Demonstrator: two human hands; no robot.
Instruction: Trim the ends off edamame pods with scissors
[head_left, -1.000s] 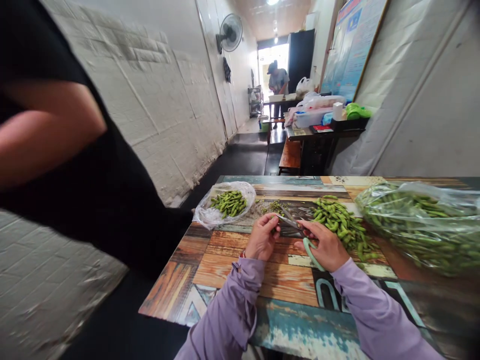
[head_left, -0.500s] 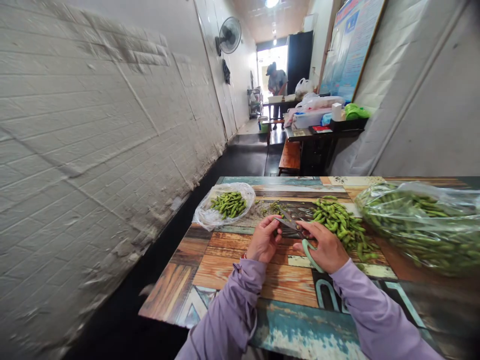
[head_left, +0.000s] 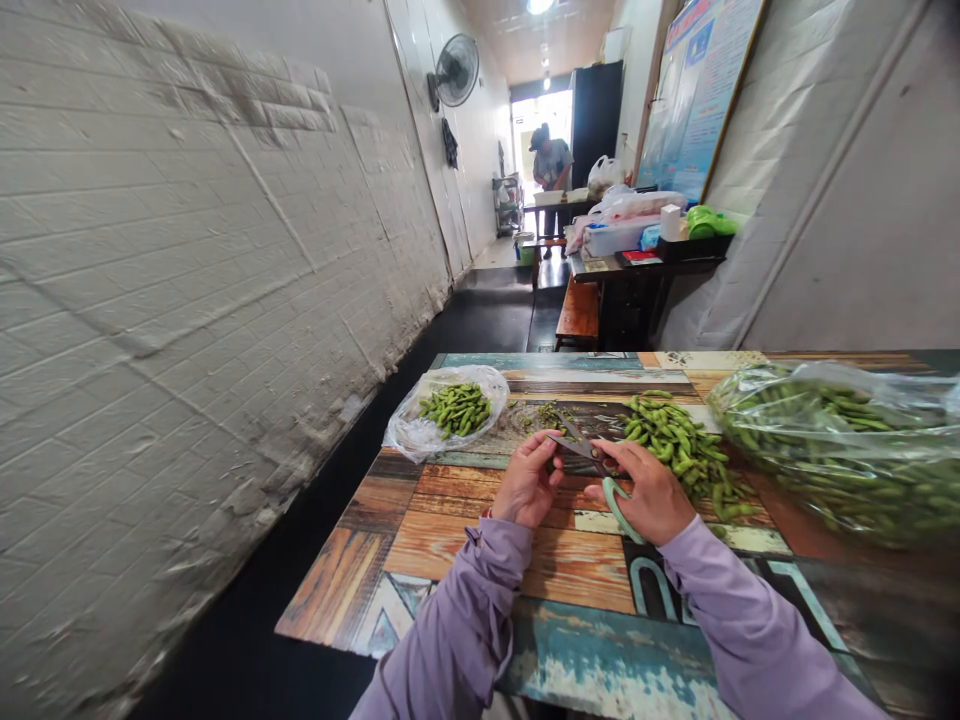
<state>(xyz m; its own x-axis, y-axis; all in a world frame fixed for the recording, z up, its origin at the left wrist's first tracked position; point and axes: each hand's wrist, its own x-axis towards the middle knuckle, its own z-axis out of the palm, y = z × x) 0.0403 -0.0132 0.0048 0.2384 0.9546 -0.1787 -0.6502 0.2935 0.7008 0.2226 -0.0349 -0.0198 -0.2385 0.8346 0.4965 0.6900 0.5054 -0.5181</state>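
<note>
My right hand [head_left: 651, 492] is wrapped round the handles of a pair of scissors [head_left: 585, 450] with pale green grips. The dark blades stand apart and point left, toward my left hand [head_left: 529, 482]. That hand is closed in a pinch, thumb against fingers at the blade tip; what it pinches is hidden. Just beyond the scissors lie small green trimmings [head_left: 549, 414] on the table. A loose heap of green soybean pods [head_left: 679, 445] is beside and beyond my right hand. To the left, more pods [head_left: 457, 408] rest on a clear plastic bag [head_left: 405, 432].
A large clear bag of pods [head_left: 847, 460] occupies the right side of the patterned wooden table [head_left: 480, 555]. A white wall [head_left: 187, 250] runs along the left. Farther back are a bench [head_left: 578, 308], a cluttered table [head_left: 637, 262] and a person [head_left: 553, 165] bending over another table.
The scissor blades look slightly wider apart. Both hands keep nearly the same place, and the whole view has shifted a little.
</note>
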